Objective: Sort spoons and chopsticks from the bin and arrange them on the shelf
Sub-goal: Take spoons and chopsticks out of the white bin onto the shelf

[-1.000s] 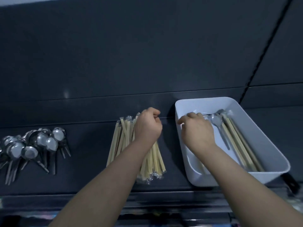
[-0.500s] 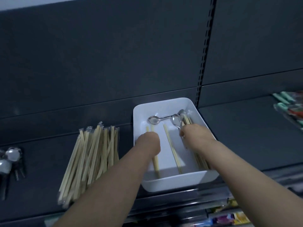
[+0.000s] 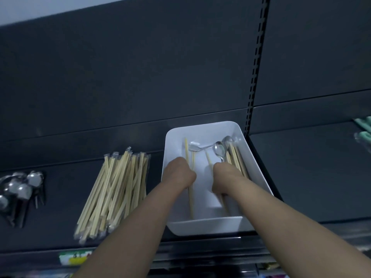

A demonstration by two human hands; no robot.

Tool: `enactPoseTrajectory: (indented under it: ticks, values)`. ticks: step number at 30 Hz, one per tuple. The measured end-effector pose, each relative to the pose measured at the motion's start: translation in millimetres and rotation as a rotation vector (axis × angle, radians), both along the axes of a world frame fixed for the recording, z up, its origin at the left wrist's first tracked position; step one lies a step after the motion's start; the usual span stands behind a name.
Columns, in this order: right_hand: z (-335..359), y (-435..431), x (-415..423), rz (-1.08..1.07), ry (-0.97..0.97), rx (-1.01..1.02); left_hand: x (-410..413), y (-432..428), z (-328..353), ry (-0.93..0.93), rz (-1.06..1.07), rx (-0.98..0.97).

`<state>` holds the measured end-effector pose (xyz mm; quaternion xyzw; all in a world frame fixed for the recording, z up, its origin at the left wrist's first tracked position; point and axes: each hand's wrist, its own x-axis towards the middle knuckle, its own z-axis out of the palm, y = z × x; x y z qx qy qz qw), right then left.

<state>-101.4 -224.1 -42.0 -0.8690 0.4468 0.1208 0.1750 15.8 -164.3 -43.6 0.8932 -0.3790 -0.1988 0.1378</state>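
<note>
Left hand (image 3: 178, 173) and right hand (image 3: 226, 177) dip into the white bin (image 3: 202, 227), fingers hidden, perhaps on loose chopsticks (image 3: 190, 201); a wrapped pile (image 3: 116, 189) lies left of both.

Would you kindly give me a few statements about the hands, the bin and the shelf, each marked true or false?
1. The left hand and the right hand are both down inside the white bin. True.
2. The white bin holds only chopsticks. False: loose spoons lie in it beside the loose chopsticks.
3. The chopstick pile lies on the shelf, left of the bin. True.
4. The spoon cluster sits between the chopstick pile and the bin. False: it lies at the far left, beyond the pile.
</note>
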Motion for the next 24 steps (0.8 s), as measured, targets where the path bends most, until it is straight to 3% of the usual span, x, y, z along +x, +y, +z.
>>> enactPoseTrajectory:
  ticks: [6,10,14,19,24]
  values:
    - [2,-4,-14,-0.146,-0.260,-0.017,-15,-6,-11,-0.095,-0.046,0.116]
    - [-3,-7,-23,-0.155,-0.333,-0.052,-17,-11,-16,-0.062,-0.086,0.120]
    - [-4,-13,-24,-0.201,-0.406,-0.059,-16,-9,-16,0.078,-0.014,0.110]
    - [8,-9,-12,-0.220,-0.526,-0.114,-8,-1,3,0.488,0.158,-0.130]
    - [36,12,27,-0.199,-0.631,-0.076,17,22,54,0.505,0.179,-0.266]
